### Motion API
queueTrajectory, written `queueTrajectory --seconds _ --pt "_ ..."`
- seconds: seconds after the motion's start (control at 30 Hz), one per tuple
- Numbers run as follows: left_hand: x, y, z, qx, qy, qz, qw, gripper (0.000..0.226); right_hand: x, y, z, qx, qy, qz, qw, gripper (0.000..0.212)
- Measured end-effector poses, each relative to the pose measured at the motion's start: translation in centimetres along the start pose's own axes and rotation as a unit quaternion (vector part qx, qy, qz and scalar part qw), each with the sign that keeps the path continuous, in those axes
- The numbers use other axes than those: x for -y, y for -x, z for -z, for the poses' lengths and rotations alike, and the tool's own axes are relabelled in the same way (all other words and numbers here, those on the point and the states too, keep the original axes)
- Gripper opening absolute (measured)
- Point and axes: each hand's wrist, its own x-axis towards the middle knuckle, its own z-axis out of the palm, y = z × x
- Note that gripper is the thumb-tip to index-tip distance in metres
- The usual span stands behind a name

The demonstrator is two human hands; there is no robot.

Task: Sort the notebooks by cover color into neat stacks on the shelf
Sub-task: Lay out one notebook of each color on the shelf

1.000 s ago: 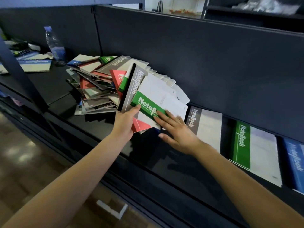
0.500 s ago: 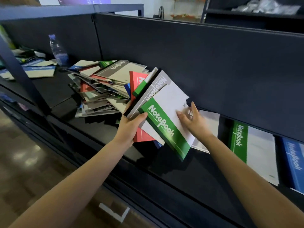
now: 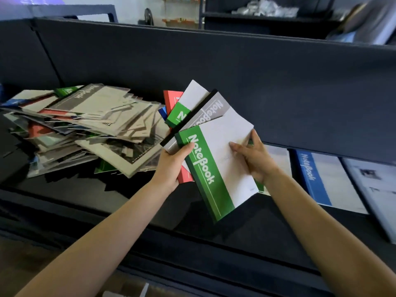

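left fingers (image 3: 189, 146): my thumb clamped across fanned notebooks (image 3: 212, 112), held above shelf (image 3: 128, 189)
right fingers (image 3: 237, 147): pinching green notebook (image 3: 216, 168) at its white edge
green notebook: frontmost in fan, between my left and right fingers
loose pile (image 3: 85, 125): on shelf, to my left

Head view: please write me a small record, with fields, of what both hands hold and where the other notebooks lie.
left hand: grips a fanned bundle of paper notebooks, thumb on top
right hand: pinches the right edge of the top white notebook with green band
unsorted: messy pile of mixed notebooks, left on the dark shelf
sorted: white notebook with blue band, lying flat at right
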Motion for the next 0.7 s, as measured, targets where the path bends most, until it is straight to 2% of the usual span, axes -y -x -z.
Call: queueTrajectory --seconds 0.13,0.2,0.27,0.37,0.47,0.6,0.7 --pt "2.0 -0.1 -2.8 0.057 -0.007 0.038 0.998 0.013 0.5 1.9 3.5 -0.038 0.017 0.003 0.999 0.068" --pt "2.7 -0.1 -4.0 0.091 -0.015 0.049 0.995 0.023 0.3 2.9 5.3 -0.071 0.022 -0.005 0.997 0.064" --pt "3.2 -0.1 -5.3 0.131 -0.004 0.058 0.99 0.027 -0.1 3.9 7.0 -0.115 0.034 -0.007 0.993 0.05" --pt "3.7 0.1 -6.8 0.165 -0.008 0.063 0.984 0.018 -0.7 5.2 9.1 -0.178 0.05 -0.001 0.983 0.016" --pt "4.2 -0.1 -7.8 0.181 -0.019 0.076 0.98 0.028 -0.9 6.2 11.0 -0.222 0.071 -0.007 0.972 0.018" --pt "5.0 -0.5 -9.0 0.212 -0.012 0.097 0.972 0.017 -0.7 7.8 12.5 -0.263 0.116 0.011 0.958 0.029" --pt "5.9 -0.6 -9.8 0.23 -0.037 0.101 0.967 0.03 -0.9 9.2 13.1 -0.281 0.131 0.025 0.951 0.014"
